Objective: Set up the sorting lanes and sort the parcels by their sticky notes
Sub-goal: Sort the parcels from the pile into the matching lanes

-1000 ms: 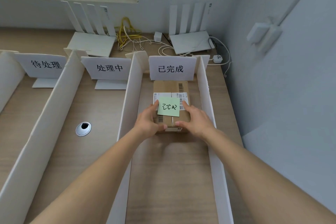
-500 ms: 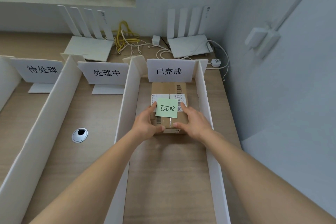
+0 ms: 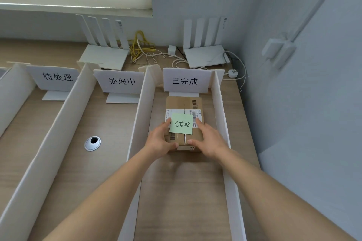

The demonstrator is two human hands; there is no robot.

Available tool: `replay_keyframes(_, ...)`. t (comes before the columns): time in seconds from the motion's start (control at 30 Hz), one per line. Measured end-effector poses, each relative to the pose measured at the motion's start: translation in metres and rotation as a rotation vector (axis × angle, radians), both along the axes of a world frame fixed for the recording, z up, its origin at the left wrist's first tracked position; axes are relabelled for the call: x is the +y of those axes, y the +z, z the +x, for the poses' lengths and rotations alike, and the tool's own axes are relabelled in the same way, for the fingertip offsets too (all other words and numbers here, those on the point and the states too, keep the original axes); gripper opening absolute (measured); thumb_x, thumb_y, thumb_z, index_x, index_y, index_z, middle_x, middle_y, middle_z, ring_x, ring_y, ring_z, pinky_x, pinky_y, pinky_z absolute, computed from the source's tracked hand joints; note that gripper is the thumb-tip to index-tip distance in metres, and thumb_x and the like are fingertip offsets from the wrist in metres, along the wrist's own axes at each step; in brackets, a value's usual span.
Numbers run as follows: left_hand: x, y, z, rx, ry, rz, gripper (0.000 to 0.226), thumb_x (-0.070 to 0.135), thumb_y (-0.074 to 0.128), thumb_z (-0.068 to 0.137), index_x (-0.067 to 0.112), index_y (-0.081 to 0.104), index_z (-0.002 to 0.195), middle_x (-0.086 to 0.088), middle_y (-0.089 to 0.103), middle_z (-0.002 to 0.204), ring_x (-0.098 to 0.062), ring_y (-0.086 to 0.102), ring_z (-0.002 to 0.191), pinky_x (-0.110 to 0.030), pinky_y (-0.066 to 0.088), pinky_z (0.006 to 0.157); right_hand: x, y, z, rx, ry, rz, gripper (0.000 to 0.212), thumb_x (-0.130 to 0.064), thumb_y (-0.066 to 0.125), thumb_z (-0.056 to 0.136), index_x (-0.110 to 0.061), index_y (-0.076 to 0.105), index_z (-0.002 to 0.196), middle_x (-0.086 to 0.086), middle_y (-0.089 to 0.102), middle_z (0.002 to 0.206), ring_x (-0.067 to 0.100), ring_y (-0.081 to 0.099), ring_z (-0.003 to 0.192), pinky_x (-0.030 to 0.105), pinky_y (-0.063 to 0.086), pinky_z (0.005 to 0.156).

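Lanes stand divided and labelled; both hands, left (image 3: 159, 141) and right (image 3: 208, 140), clasp the near end of the parcel (image 3: 184, 121) with green sticky note (image 3: 181, 126) in the 已完成 lane (image 3: 185, 81) by the desk's (image 3: 64, 127) right edge; other lanes hold no parcels, so sorting looks barely started.

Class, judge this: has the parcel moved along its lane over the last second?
No. The parcel keeps the same small gap from the 已完成 sign; only the camera shifted.

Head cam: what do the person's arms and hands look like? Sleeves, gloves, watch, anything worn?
Both forearms are bare right to the frame's lower edge, with no sleeves visible. The left hand and right hand wear no gloves, and no watch, rings or bands show.
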State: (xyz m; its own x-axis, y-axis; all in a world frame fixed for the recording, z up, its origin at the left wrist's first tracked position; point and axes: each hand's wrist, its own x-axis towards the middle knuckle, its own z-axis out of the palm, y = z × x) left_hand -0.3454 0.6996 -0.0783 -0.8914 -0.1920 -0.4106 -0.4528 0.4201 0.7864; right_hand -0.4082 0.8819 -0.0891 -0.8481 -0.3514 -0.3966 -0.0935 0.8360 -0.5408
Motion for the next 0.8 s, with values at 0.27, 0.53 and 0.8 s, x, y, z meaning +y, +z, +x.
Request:
replay_keyframes(0.27,-0.015,0.02,0.02,0.18,-0.02,-0.234,0.09,0.021,0.081,0.08,0.024,0.03,0.154,0.003,0.029,0.159,-0.018,0.026,0.147,-0.037,0.026,0.119,0.009,0.012,0.017,0.045,0.01,0.056,0.083,-0.052,0.06,0.095,-0.035,0.01,0.16,0.005,0.026,0.163,0.029,0.034,0.146,0.046,0.036,0.115)
replay_keyframes(0.53,-0.055,0.049,0.069,0.181,0.117,-0.43,0.078,0.025,0.065,0.091,0.025,0.022,0.156,0.006,0.022,0.162,-0.019,0.028,0.145,-0.036,0.032,0.112,-0.016,0.054,0.037,0.16,0.033,0.037,0.075,-0.044,0.054,0.101,-0.025,0.016,0.162,-0.001,0.019,0.167,0.027,0.032,0.148,0.042,0.036,0.114)
replay_keyframes(0.8,-0.044,0.03,0.101,0.047,0.064,-0.31,0.077,0.028,0.063,0.093,0.02,0.02,0.157,0.002,0.031,0.159,-0.019,0.032,0.144,-0.03,0.03,0.114,-0.03,0.052,0.061,0.144,0.089,0.075,0.072,-0.049,0.049,0.102,-0.03,0.014,0.161,0.001,0.014,0.169,0.029,0.025,0.152,0.043,0.031,0.118)
